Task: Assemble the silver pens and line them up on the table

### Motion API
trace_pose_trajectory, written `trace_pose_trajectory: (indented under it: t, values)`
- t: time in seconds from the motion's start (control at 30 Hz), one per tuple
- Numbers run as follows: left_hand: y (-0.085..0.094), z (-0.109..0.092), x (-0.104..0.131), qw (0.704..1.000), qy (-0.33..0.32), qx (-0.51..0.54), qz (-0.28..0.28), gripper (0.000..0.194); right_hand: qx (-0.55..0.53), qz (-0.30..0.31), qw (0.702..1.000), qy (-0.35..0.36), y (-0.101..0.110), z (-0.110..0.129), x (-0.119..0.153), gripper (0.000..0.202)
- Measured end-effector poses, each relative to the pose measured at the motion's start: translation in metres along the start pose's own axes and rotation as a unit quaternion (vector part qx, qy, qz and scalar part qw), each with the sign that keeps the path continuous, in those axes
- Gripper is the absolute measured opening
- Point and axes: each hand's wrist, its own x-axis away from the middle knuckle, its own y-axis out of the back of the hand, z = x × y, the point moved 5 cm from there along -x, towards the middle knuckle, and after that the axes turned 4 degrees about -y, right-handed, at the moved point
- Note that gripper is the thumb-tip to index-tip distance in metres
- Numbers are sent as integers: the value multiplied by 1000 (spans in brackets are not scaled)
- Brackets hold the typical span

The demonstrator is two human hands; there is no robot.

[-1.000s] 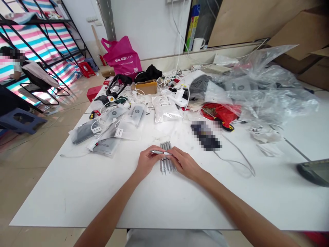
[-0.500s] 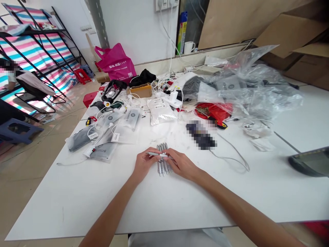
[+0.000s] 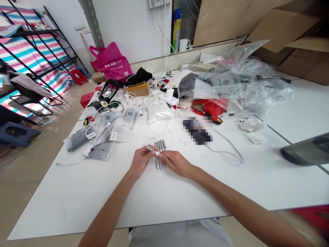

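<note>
A grey and white pen (image 3: 150,148) is held between both hands, slanting with its pointed end up to the left. My left hand (image 3: 141,159) pinches it near the middle, its fingers closed. At the pen's white end, the closed fingers of my right hand (image 3: 176,162) grip it too. Just beneath the hands, several similar pens (image 3: 159,167) lie side by side on the white table (image 3: 144,202), partly covered by my right fingers.
Packaged items (image 3: 102,151) and cables lie on the left. A white packet (image 3: 158,109) is at the centre back, with a red bag (image 3: 212,106) and clear plastic (image 3: 246,92) to its right. A dark object (image 3: 308,151) stands at right. Another person sits far left.
The pen has tilted from nearly level to a slant, its left end now higher. Both hands still hold it. The whole view has shifted slightly.
</note>
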Motion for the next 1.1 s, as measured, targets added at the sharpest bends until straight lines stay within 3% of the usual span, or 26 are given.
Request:
trace_pose_trajectory:
  t: [0.17, 0.3, 0.4, 0.5, 0.57, 0.67, 0.83, 1.0, 1.1]
  values:
    - [0, -1, 1, 999, 14, 24, -17, 28, 30, -55, 998, 23, -2, -1, 2, 25]
    - [-3, -1, 1, 999, 12, 34, -11, 30, 72, -86, 992, 64, 1, -1, 2, 32]
    - [-4, -1, 1, 999, 12, 39, -5, 27, 84, -98, 991, 44, 1, -3, 1, 27]
    - [0, 0, 0, 999, 8, 43, -16, 24, 55, -131, 990, 0, 3, -7, 2, 42]
    - [2, 1, 0, 999, 8, 40, -27, 25, 60, -143, 988, 5, 4, -6, 2, 27]
    - [3, 1, 0, 999, 11, 32, -27, 26, 81, -122, 989, 36, 3, -2, 2, 36]
    - [-1, -2, 1, 999, 12, 31, -9, 26, 95, -119, 986, 63, 3, -1, 3, 26]
    - [-3, -5, 1, 1000, 3, 23, 10, 30, 88, -63, 990, 94, -4, 2, 4, 18]
    - [-4, -8, 2, 999, -4, 29, 17, 31, 95, -69, 985, 125, -2, 7, 6, 28]
